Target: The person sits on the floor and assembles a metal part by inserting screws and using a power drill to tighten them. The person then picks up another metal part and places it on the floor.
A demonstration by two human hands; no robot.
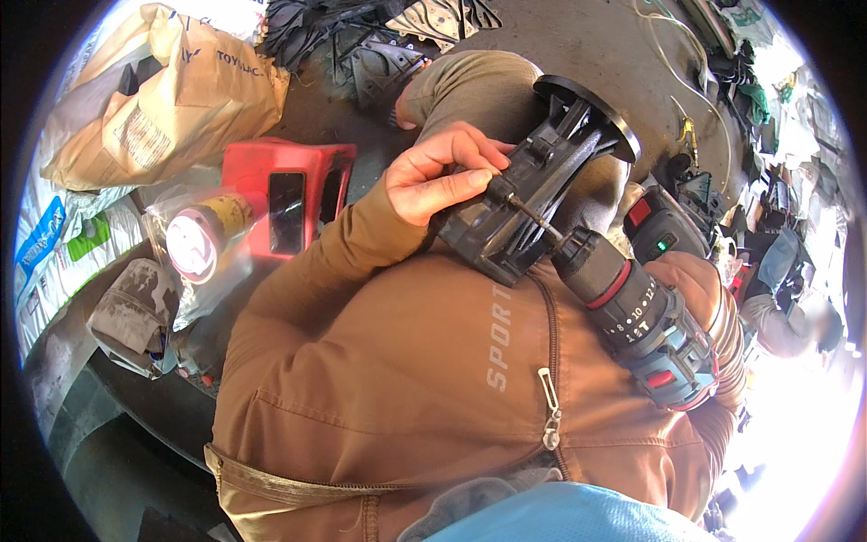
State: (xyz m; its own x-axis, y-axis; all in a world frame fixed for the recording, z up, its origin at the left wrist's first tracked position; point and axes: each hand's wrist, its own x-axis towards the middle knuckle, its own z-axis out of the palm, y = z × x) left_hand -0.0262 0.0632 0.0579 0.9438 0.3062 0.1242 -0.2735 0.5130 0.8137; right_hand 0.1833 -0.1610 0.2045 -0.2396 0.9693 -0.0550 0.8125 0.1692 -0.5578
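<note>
A black plastic part (483,226) with ribs and a round disc (591,108) at its far end lies tilted across my lap. My left hand (442,172) is closed on its near left side, thumb and forefinger pinched by the driver bit's tip. My right hand (682,271) grips a cordless drill (637,312) with a black chuck and red ring; its handle is partly hidden. From the chuck, the thin bit (535,215) reaches left over the part to a small black piece (499,188) at my left fingertips. The drill's battery (664,230) shows a green light.
At the left stand a red plastic holder (248,194), a bagged round container (194,239) and a brown paper sack (181,99). Black plastic parts (375,68) lie on the floor ahead. A pale hose (713,108) and a yellow-handled tool (689,135) lie at the right.
</note>
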